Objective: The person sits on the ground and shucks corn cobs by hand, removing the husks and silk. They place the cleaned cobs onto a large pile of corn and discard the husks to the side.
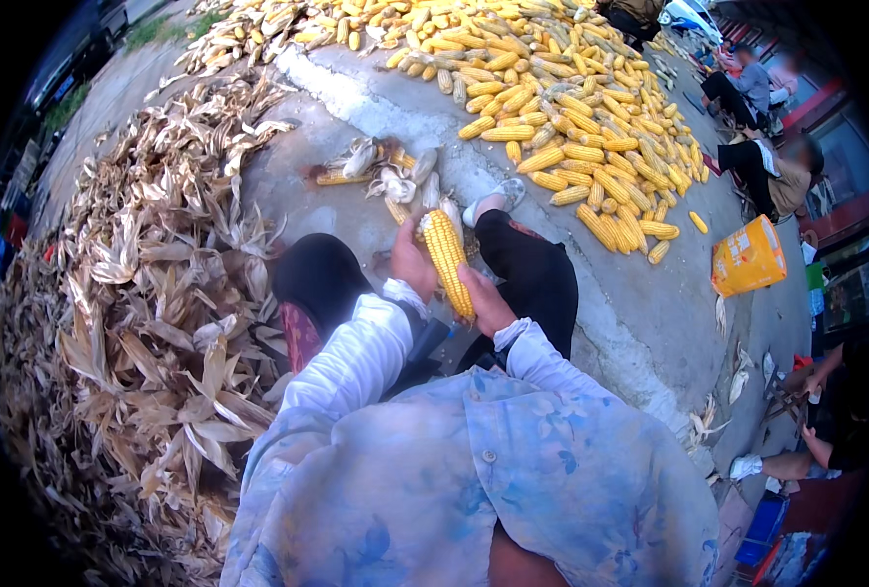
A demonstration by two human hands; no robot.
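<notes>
A bare yellow ear of corn (445, 257) is held between both hands in front of my knees, its pale stalk end pointing away from me. Around that upper end is my left hand (412, 263). My right hand (484, 297) grips the lower end, thumb along the kernels. Just beyond, on the concrete ground, lies a small group of ears, some still in pale husks (394, 183) and some showing yellow kernels (343, 177). Part of this group is hidden behind my hands and the held ear.
A large heap of husked corn (566, 125) spreads ahead and to the right. Dry husks (163, 315) are piled along my left. An orange bag (748, 257) stands at the right. Several people sit along the right side, one in a grey top (750, 86).
</notes>
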